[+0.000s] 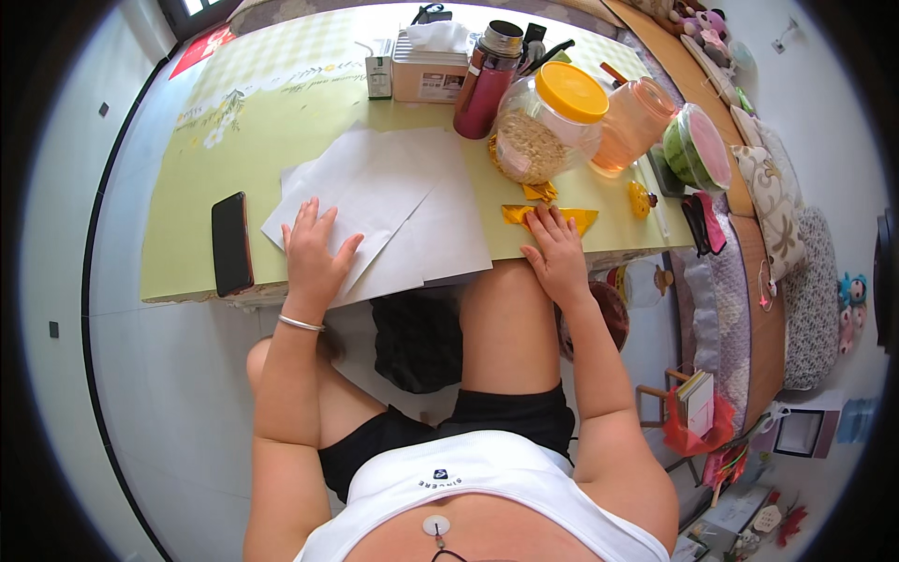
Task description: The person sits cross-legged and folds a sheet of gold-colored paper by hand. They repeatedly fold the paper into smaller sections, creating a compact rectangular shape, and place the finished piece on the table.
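Observation:
My left hand (316,255) rests palm down with spread fingers on the left edge of several overlapping white paper sheets (412,178). A silver bangle (301,324) circles that wrist. At the table's near edge, my right hand (558,253) lies flat, its fingertips on a shiny gold sheet, probably foil (582,221). The fingers are stretched out and partly cover the sheet. Just beyond it, a smaller crumpled gold piece (540,191) touches the base of a clear jar with a yellow lid (571,91). Pale flakes or grains fill the lower part of the jar.
A dark phone (231,244) lies left of the papers. Behind them stand a small carton (378,73), a tissue box (429,75) and a red flask (487,84). To the right are a pinkish jug (632,126), a wrapped cut watermelon (691,155) and a small yellow object (641,199).

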### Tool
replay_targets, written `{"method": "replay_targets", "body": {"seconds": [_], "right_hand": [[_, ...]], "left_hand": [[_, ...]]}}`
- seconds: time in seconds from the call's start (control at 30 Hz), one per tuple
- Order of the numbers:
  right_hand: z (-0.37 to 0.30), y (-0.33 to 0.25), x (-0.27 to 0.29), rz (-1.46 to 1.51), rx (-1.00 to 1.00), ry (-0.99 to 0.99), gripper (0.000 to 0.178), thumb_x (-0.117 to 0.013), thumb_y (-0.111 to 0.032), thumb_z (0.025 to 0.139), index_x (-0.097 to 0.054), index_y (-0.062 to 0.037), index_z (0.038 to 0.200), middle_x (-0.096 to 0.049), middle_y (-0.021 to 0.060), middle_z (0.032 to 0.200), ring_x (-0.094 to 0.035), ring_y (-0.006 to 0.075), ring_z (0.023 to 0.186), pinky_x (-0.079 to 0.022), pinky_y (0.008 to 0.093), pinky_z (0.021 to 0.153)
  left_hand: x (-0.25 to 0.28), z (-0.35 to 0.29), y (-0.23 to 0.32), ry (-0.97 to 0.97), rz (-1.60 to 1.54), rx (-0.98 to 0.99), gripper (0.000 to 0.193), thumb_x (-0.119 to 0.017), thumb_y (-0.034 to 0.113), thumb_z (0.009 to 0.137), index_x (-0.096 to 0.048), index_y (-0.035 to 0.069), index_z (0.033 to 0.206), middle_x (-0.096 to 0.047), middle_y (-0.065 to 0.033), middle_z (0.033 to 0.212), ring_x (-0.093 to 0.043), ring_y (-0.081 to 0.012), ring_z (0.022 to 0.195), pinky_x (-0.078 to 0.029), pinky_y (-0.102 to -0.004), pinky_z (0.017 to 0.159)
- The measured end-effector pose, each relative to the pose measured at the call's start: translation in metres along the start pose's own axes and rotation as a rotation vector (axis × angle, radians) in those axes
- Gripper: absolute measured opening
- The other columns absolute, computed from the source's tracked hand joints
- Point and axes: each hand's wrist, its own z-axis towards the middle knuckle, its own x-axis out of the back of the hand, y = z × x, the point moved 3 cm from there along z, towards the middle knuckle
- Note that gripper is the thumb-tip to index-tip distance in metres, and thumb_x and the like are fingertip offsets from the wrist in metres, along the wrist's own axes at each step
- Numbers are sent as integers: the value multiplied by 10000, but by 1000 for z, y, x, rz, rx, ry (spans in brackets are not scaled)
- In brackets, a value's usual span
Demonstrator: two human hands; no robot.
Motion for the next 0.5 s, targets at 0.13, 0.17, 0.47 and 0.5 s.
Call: {"method": "replay_targets", "body": {"seconds": [0.13, 0.17, 0.47, 0.5], "right_hand": [[-2, 0, 0, 13, 22, -32, 552, -602, -398, 987, -541, -108, 1453, -500, 133, 1523, -408, 351, 1446, -268, 556, 1189], [-1, -2, 3, 29, 18, -24, 533, -603, -369, 992, -544, -102, 1450, -498, 131, 1526, -405, 350, 1449, -255, 538, 1200], [17, 0, 47, 180, -33, 383, 369, -661, -130, 954, -635, -9, 1302, -669, 181, 1283, -631, 353, 1184, -475, 430, 1041], [19, 5, 53, 192, -65, 417, 362, -655, -113, 955, -637, -7, 1300, -675, 180, 1269, -639, 349, 1171, -485, 420, 1025]], "left_hand": [[1, 0, 0, -16, -1, 9, 589, -784, 350, 848, -643, -23, 1281, -485, -294, 1478, -415, -424, 1423, -246, -659, 1154], [2, 1, 1, -20, 1, 10, 587, -784, 350, 849, -644, -22, 1282, -484, -293, 1479, -415, -423, 1423, -245, -657, 1155], [3, 0, 0, -8, -30, 5, 584, -776, 364, 863, -648, -20, 1283, -486, -289, 1480, -411, -415, 1428, -233, -648, 1164], [3, 0, 1, -7, -31, 3, 584, -776, 366, 862, -649, -21, 1281, -486, -289, 1480, -411, -414, 1428, -233, -649, 1164]]}}
